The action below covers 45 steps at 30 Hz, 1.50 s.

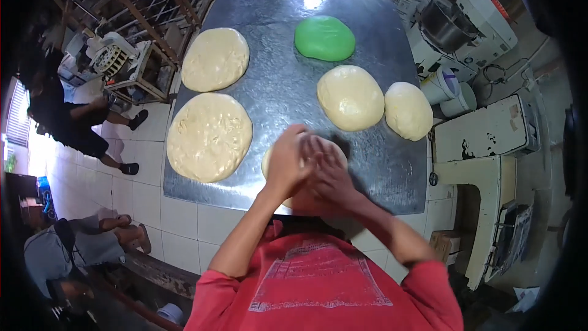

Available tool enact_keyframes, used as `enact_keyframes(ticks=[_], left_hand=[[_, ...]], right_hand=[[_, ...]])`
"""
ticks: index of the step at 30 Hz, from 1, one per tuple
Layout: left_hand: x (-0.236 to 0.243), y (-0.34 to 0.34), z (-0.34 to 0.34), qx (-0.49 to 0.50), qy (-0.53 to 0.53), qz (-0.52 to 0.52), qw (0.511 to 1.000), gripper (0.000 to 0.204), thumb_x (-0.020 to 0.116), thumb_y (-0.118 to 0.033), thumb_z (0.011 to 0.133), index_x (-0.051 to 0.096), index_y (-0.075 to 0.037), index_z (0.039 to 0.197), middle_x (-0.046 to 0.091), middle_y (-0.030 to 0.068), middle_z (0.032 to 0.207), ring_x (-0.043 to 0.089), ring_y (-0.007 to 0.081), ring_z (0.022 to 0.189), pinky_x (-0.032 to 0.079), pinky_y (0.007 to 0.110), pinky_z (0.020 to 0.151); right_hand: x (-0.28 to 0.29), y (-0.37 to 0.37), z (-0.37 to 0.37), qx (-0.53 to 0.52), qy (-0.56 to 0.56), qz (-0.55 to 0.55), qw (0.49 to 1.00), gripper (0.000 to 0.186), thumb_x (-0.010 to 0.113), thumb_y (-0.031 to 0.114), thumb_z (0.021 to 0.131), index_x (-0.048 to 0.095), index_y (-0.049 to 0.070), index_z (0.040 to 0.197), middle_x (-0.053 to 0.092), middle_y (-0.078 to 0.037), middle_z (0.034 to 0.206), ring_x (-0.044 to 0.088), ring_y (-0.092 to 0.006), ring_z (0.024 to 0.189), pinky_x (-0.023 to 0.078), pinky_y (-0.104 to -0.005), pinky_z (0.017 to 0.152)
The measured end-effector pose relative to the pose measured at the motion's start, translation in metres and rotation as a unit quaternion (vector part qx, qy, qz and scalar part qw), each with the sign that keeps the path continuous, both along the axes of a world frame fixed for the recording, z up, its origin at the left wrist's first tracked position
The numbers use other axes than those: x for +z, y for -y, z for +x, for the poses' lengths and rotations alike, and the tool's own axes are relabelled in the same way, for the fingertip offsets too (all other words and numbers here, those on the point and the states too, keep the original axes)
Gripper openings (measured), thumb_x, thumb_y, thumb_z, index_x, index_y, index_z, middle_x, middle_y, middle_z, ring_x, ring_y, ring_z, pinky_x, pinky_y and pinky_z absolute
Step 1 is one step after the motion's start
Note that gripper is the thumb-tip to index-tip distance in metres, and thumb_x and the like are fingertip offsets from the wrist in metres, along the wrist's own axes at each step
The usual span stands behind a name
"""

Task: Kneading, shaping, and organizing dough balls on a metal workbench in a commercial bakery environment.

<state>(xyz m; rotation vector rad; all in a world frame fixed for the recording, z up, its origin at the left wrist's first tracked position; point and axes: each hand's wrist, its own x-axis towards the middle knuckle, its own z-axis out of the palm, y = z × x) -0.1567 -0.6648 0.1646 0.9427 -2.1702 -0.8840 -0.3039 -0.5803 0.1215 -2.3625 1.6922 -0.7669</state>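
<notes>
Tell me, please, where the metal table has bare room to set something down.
The table is bare between the left pale doughs and the green dough, and at the near right corner, in front of the right pale doughs. The near-edge middle is crowded: left hand and right hand over another dough.

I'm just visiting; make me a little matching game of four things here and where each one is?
1. Bright green rounded dough
2. Small pale oval dough
3. Deep grey metal bowl
4. Bare left hand and right hand

A. At the right edge of the dark grey metal table
B. Together over pale dough at the near edge
C. Off the table, to its right
D. Just beyond a larger pale round dough

Pairs: 1-D, 2-A, 3-C, 4-B
</notes>
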Motion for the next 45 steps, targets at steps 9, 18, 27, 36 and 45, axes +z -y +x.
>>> enact_keyframes(ticks=[9, 18, 27, 36, 45], left_hand=[[-0.063, -0.019, -0.007, -0.037, 0.153, -0.163, 0.974, 0.068, 0.053, -0.042, 0.091, 0.042, -0.011, 0.151, 0.034, 0.0162, 0.16, 0.028, 0.0414, 0.148, 0.015, 0.061, 0.118], [-0.072, 0.036, 0.004, -0.046, 0.276, 0.119, 0.953, 0.068, 0.045, -0.047, 0.1, 0.038, -0.001, 0.148, 0.016, 0.0244, 0.164, 0.014, 0.0426, 0.152, 0.016, 0.058, 0.12], [-0.075, -0.043, 0.033, 0.201, 0.368, -0.032, 0.907, 0.092, 0.039, -0.059, 0.099, 0.016, 0.011, 0.153, 0.007, 0.0273, 0.164, 0.005, 0.0437, 0.152, 0.005, 0.056, 0.122], [-0.054, 0.04, 0.018, -0.047, 0.453, 0.1, 0.884, 0.086, 0.031, -0.063, 0.099, 0.018, -0.004, 0.159, 0.001, 0.0203, 0.167, -0.007, 0.0405, 0.153, -0.004, 0.064, 0.118], [-0.068, 0.064, -0.019, 0.041, 0.416, 0.056, 0.907, 0.083, 0.026, -0.065, 0.098, 0.018, -0.011, 0.16, 0.003, 0.0106, 0.169, -0.006, 0.0369, 0.154, -0.004, 0.063, 0.118]], right_hand=[[-0.025, 0.036, 0.024, 0.14, -0.118, 0.214, 0.96, 0.068, 0.052, 0.034, 0.094, 0.039, -0.001, 0.15, 0.036, -0.024, 0.155, 0.034, -0.0422, 0.141, 0.026, -0.0466, 0.116], [-0.017, 0.117, -0.08, 0.121, 0.155, 0.353, 0.914, 0.064, 0.056, 0.041, 0.092, 0.046, 0.004, 0.145, 0.052, -0.021, 0.142, 0.045, -0.0391, 0.131, 0.03, -0.046, 0.111], [-0.03, 0.1, -0.035, -0.007, -0.135, -0.005, 0.991, 0.068, 0.05, 0.045, 0.095, 0.039, 0.009, 0.151, 0.033, -0.019, 0.157, 0.03, -0.04, 0.144, 0.027, -0.0576, 0.112], [-0.088, 0.049, -0.004, -0.151, -0.108, 0.043, 0.982, 0.073, 0.05, 0.046, 0.094, 0.033, 0.011, 0.156, 0.014, -0.025, 0.164, 0.009, -0.044, 0.152, 0.008, -0.0632, 0.117], [-0.032, -0.028, -0.026, -0.188, -0.082, 0.093, 0.974, 0.071, 0.051, 0.046, 0.093, 0.037, 0.014, 0.155, 0.015, -0.023, 0.164, 0.013, -0.0424, 0.151, 0.016, -0.0653, 0.114]])
